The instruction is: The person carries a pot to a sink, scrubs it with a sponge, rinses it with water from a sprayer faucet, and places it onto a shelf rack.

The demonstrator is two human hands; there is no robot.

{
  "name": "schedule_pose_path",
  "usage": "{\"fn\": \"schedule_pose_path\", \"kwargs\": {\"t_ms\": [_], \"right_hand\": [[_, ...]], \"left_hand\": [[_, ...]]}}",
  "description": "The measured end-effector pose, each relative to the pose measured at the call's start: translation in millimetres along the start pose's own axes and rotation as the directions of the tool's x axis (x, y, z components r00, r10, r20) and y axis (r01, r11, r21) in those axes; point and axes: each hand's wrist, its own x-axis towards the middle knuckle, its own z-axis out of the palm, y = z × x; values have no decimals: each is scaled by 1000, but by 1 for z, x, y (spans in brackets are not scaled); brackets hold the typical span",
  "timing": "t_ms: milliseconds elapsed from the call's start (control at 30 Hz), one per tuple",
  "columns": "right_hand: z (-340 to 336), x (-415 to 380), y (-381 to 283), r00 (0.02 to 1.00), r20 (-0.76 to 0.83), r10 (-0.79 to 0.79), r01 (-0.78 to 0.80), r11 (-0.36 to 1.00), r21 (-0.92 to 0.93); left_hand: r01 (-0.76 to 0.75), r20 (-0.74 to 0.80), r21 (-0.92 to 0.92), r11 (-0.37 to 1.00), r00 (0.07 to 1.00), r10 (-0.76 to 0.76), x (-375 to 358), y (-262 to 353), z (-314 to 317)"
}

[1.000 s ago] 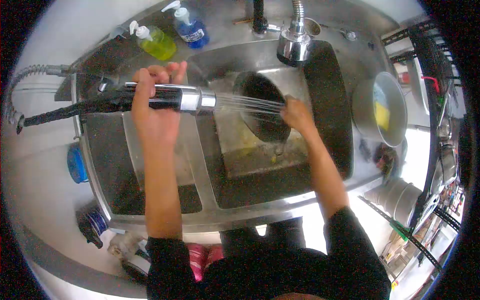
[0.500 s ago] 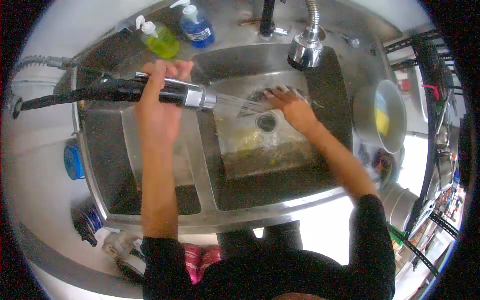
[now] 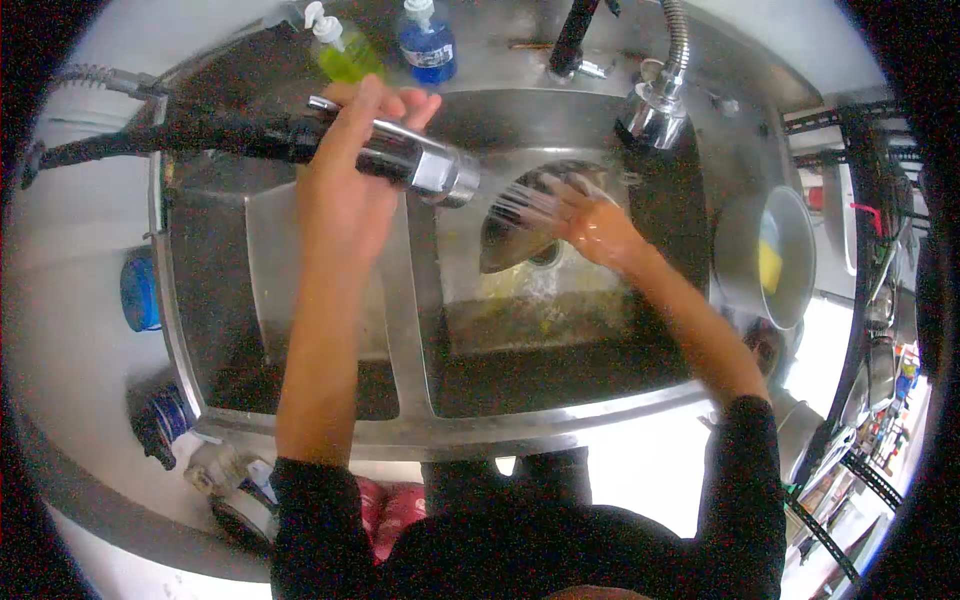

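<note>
Water [image 3: 525, 204] sprays onto your right hand [image 3: 597, 228].
Your left hand [image 3: 348, 190] grips the sprayer [image 3: 430, 168]. Your right hand is at the dark thing [image 3: 500, 243] in the sink [image 3: 560, 380]; I can't tell if it's holding on. Past your left hand stand two bottles [image 3: 428, 52]; a big pot [image 3: 738, 250] sits beyond your right.

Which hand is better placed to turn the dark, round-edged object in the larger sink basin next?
Probably the right hand: it is at the object, though contact is unclear, while the left hand is occupied, holding the black-and-chrome cylindrical spray nozzle.
</note>
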Motion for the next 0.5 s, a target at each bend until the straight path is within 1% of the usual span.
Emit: {"fn": "schedule_pose_path", "kwargs": {"t_ms": [33, 67, 133, 233, 333, 433, 500], "right_hand": [[0, 6, -1, 999, 23, -26, 26, 1000, 13], [-2, 12, -2, 996, 11, -86, 85, 996, 27], [-6, 22, -3, 979, -16, -205, 206, 977, 52], [-5, 31, -15, 948, -14, -319, 319, 942, 106], [-2, 39, -20, 931, -69, -358, 362, 930, 59], [6, 43, -14, 944, -90, -319, 326, 942, 81], [18, 47, -21, 967, -69, -246, 255, 933, 252]], "left_hand": [[6, -17, -10, 1000, 1000, -6, 2, 0, 3], [10, -34, -20, 1000, 999, -11, 3, 0, 4], [-3, -17, -7, 1000, 1000, 3, 5, -2, -1], [-5, -43, 31, 1000, 999, 6, 3, -3, -6], [2, -70, 61, 998, 998, 2, 0, -4, -9], [-4, -81, 84, 996, 997, 11, -1, -3, -16], [2, -78, 81, 997, 997, 5, -1, -3, -17]]}}
